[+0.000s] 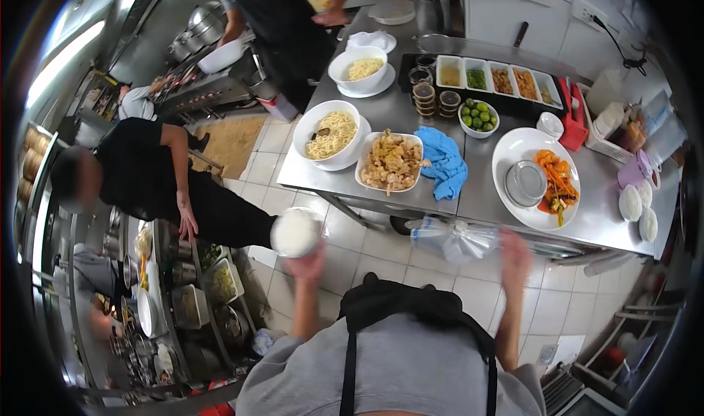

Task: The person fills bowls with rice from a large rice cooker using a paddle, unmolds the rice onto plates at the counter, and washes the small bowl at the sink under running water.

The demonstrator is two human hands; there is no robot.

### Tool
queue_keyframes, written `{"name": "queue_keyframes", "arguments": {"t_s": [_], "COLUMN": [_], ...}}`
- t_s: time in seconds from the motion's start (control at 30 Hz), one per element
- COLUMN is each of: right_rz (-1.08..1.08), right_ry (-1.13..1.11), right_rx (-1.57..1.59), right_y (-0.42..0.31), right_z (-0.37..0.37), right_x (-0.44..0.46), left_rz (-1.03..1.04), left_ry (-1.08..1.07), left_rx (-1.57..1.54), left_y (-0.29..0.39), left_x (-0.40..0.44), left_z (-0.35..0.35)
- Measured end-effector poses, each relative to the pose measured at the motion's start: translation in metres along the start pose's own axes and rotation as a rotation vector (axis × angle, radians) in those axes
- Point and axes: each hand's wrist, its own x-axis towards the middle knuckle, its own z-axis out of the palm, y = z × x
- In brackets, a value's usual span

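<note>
My left hand [306, 263] is closed on a small white bowl [295, 233], held out over the floor to the left of the table. Motion smears the bowl, and what looks like white rice fills it. Near the table's front edge, my right hand [515, 258] is raised and blurred, so its fingers do not show clearly. Just left of it, a clear plastic bag [463, 240] hangs at the edge. On the table ahead are a plate of orange vegetables [559, 178] with a metal cup [526, 183], a bowl of fried pieces [392, 159] and a blue cloth [441, 163].
Two noodle bowls [331, 134] [364, 68] stand at the table's left side. Green limes [478, 115] and a topping tray [502, 79] lie farther back. A co-worker in black [198, 189] stands close on my left. Another person [282, 27] works beyond the table.
</note>
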Motion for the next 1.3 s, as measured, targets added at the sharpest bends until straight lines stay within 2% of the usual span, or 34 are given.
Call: {"name": "queue_keyframes", "arguments": {"t_s": [0.03, 0.07, 0.13, 0.27, 0.37, 0.47, 0.57, 0.63, 0.67, 0.73, 0.87, 1.0, 1.03, 1.13, 1.17, 1.2, 1.27, 1.3], "right_rz": [0.01, -0.08, 0.039, 0.16, 0.23, -0.076, 0.236, 0.624, 0.815, 0.82, 0.88, 0.877, 0.755, 0.539, 0.685, 0.64, 0.548, 0.582], "right_ry": [-0.22, -0.396, -0.627, -0.824, -0.79, -0.817, -0.953, -0.86, -0.806, -0.61, -0.354, -0.15, -0.179, -0.343, -0.474, -0.464, -0.46, -0.533], "right_rx": [-0.178, 0.027, 0.094, 0.309, 0.286, -0.05, 0.321, 0.72, 0.923, 1.104, 1.345, 1.419, 1.404, 0.919, 0.864, 0.851, 0.823, 0.859], "right_y": [-0.019, -0.012, -0.033, -0.034, -0.039, -0.025, -0.056, -0.054, -0.051, -0.049, -0.044, -0.05, -0.049, -0.046, -0.045, -0.044, -0.055, -0.053], "right_z": [0.026, 0.056, 0.104, 0.17, 0.187, 0.218, 0.268, 0.32, 0.349, 0.396, 0.442, 0.447, 0.445, 0.443, 0.448, 0.454, 0.465, 0.467], "right_x": [0.001, -0.001, -0.005, 0.0, -0.005, 0.001, 0.014, 0.024, 0.031, 0.044, 0.073, 0.083, 0.082, 0.07, 0.066, 0.063, 0.058, 0.063], "left_rz": [-0.132, -0.242, -0.422, -0.353, -0.2, -0.076, 0.077, 0.144, 0.158, 0.149, 0.067, -0.004, -0.034, -0.075, -0.093, -0.11, -0.095, -0.1], "left_ry": [0.027, 0.018, 0.032, 0.051, 0.102, 0.15, 0.167, 0.169, 0.197, 0.062, 0.117, 0.211, 0.212, 0.157, 0.127, 0.099, 0.235, 0.296], "left_rx": [-0.002, -0.011, -0.067, -0.003, 0.111, 0.044, 0.133, 0.054, 0.127, 0.097, 0.194, 0.214, 0.199, 0.274, 0.315, 0.357, 0.477, 0.567], "left_y": [-0.032, -0.055, -0.093, -0.102, -0.08, -0.049, -0.014, 0.0, 0.009, 0.027, 0.045, 0.04, 0.039, 0.037, 0.036, 0.035, 0.037, 0.043], "left_x": [-0.001, 0.0, 0.004, 0.032, 0.063, 0.083, 0.09, 0.092, 0.093, 0.101, 0.12, 0.142, 0.148, 0.159, 0.163, 0.165, 0.168, 0.168], "left_z": [0.005, 0.014, 0.029, 0.023, 0.004, -0.018, -0.036, -0.033, -0.028, -0.047, -0.049, -0.043, -0.045, -0.049, -0.049, -0.05, -0.043, -0.047]}}
